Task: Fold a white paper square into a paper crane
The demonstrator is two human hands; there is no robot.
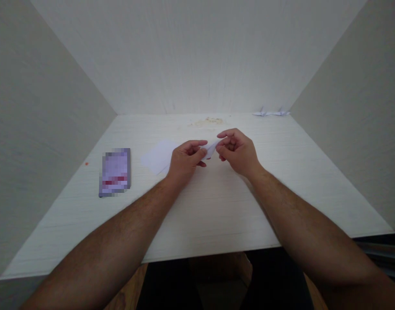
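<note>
A small piece of folded white paper (211,150) is held above the middle of the table, between both hands. My left hand (188,158) pinches its left end between thumb and fingers. At the paper's upper right tip, my right hand (237,151) closes thumb and fingers on it, with the index finger raised a little. The fingers partly cover the paper, so its full shape is hidden. Flat sheets of white paper (160,156) lie on the table beside my left hand, partly behind it.
The white table (216,215) is walled on three sides. A blurred-out rectangular object (115,172) lies at left, near a tiny orange bit (86,163). Two folded paper figures (271,113) stand in the back right corner. A brownish stain (212,122) marks the back.
</note>
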